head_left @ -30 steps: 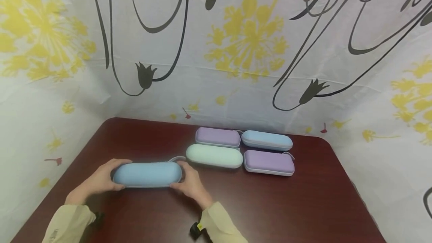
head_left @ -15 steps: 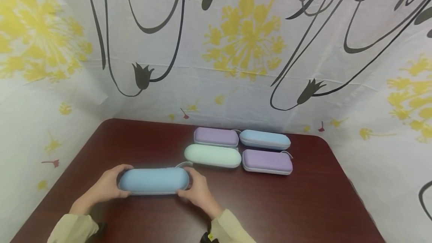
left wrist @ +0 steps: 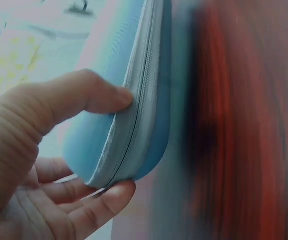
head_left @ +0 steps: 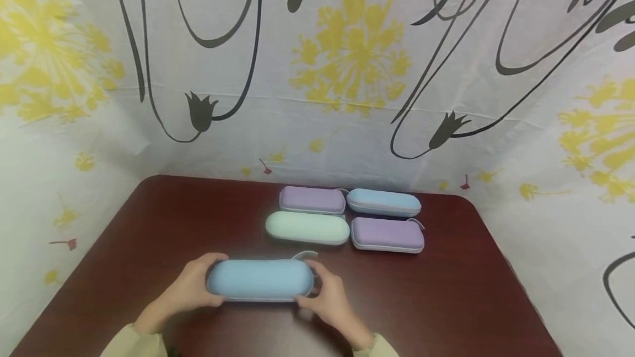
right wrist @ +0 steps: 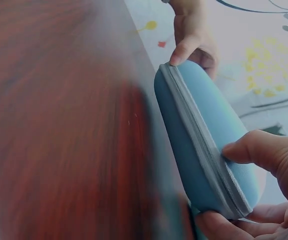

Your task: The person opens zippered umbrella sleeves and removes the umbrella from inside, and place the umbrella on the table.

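Held blue case: it lies lengthwise before you (head_left: 260, 280), low over or on the near half of the tabletop; the wrist views blur the wood, so whether its base touches is hard to say.
Zip: a pale grey zip (left wrist: 139, 110) runs along the side facing you, drawn together.
Strap: a thin strap (head_left: 305, 255) sticks out from the far side, towards your right.
Left hand: your left hand (head_left: 190, 285) is clamped on the left end, thumb on the zip side.
Right hand: your right hand (head_left: 329, 293) is clamped on the right end, thumb likewise near the zip.
Room around the case: a strip of wood separates it from the mint case (head_left: 307, 228) beyond; the table (head_left: 461, 291) stretches widely to your right, with less width to your left.
Table edges: the far corners are rounded; the rear purple case (head_left: 312, 200) and rear blue case (head_left: 384, 203) sit near the far edge, the front purple case (head_left: 388, 234) just beside the mint one.
Case count: five: two blue, two purple, one mint; one in your hands, four grouped in two rows.
Backdrop: one patterned cloth (head_left: 223, 65) rises behind the far edge.
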Available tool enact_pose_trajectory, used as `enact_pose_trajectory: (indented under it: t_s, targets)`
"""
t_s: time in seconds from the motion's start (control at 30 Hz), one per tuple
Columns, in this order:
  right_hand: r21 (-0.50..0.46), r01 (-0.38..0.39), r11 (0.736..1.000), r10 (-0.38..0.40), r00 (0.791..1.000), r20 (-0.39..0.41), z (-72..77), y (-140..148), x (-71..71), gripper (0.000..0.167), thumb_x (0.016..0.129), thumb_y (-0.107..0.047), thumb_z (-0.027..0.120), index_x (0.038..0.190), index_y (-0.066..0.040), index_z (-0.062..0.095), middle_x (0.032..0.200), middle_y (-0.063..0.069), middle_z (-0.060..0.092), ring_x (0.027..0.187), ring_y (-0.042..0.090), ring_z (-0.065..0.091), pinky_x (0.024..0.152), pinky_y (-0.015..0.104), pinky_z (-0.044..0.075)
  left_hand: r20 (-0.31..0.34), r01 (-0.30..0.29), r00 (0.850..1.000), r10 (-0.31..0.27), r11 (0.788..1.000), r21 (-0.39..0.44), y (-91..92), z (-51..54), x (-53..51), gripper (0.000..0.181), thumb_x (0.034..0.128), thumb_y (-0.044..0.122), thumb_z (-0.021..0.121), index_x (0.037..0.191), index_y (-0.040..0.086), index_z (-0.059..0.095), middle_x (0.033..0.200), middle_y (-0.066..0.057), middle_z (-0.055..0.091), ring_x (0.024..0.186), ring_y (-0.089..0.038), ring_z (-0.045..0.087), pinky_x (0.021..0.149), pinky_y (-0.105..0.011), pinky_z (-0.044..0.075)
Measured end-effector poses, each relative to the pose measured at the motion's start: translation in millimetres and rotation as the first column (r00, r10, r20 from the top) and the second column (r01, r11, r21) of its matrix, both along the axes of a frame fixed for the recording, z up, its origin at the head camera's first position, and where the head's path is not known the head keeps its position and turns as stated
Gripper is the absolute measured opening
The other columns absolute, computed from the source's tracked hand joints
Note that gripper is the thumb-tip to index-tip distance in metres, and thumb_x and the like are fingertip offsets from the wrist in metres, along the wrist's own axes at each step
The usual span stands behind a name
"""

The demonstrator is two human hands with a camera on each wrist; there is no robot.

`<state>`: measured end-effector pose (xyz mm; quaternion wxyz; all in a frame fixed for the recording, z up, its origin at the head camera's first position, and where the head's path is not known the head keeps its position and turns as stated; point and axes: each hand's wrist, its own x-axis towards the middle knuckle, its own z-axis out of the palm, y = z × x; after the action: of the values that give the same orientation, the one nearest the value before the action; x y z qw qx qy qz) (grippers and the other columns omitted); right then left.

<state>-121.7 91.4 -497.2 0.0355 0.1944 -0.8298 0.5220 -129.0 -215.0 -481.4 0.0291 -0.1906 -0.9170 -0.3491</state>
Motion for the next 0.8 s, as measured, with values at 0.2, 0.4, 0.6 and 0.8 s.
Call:
enact_pose_trajectory:
  t_s: [0.2, 0.4, 0.6, 0.8]
  targets:
    - [0.065, 0.053, 0.997, -0.05, 0.998, -0.043, 3.1, 35.0, 9.8, 0.066, 0.061, -0.001, 0.082, 0.121, 0.004, 0.053, 0.102, 0.017, 0.063, 0.09, 0.03, 0.063, 0.07, 0.024, 0.054, 0.021, 0.023, 1.0, -0.024, 0.999, 0.039, 36.8, -6.1, 1.3, 0.071, 0.0522, 0.014, 0.086, 0.114, -0.005, 0.056, 0.109, -0.011, 0.061, 0.096, -0.026, 0.059, 0.08, -0.041, 0.05]
    - [0.053, 0.086, 0.995, -0.085, 0.996, -0.01, -0.5, 58.7, 17.9, 0.066, 0.062, -0.003, 0.083, 0.122, 0.0, 0.054, 0.103, 0.016, 0.063, 0.088, 0.029, 0.064, 0.07, 0.022, 0.053, 0.024, 0.011, 1.0, -0.013, 0.998, 0.066, 61.7, -11.2, 2.2, 0.071, 0.0494, 0.012, 0.086, 0.113, -0.004, 0.057, 0.107, -0.011, 0.061, 0.094, -0.025, 0.059, 0.079, -0.04, 0.05]
    - [0.028, 0.123, 0.992, -0.123, 0.992, -0.003, -2.7, 74.9, 23.4, 0.069, 0.061, 0.0, 0.084, 0.123, -0.001, 0.054, 0.103, 0.015, 0.063, 0.087, 0.028, 0.065, 0.069, 0.024, 0.054, 0.035, 0.015, 0.999, -0.018, 0.997, 0.077, 80.4, -10.2, 2.5, 0.073, 0.0498, 0.012, 0.086, 0.115, -0.004, 0.057, 0.107, -0.012, 0.06, 0.095, -0.027, 0.058, 0.079, -0.041, 0.05]
    - [0.085, 0.104, 0.991, -0.107, 0.994, 0.037, -4.2, 86.1, 26.0, 0.068, 0.062, 0.006, 0.081, 0.123, 0.008, 0.05, 0.106, 0.026, 0.06, 0.08, 0.033, 0.066, 0.067, 0.028, 0.055, 0.042, 0.048, 0.998, -0.051, 0.997, 0.057, 90.8, -6.5, 4.4, 0.073, 0.0523, 0.015, 0.086, 0.115, -0.005, 0.055, 0.108, -0.012, 0.059, 0.095, -0.028, 0.058, 0.08, -0.044, 0.05]
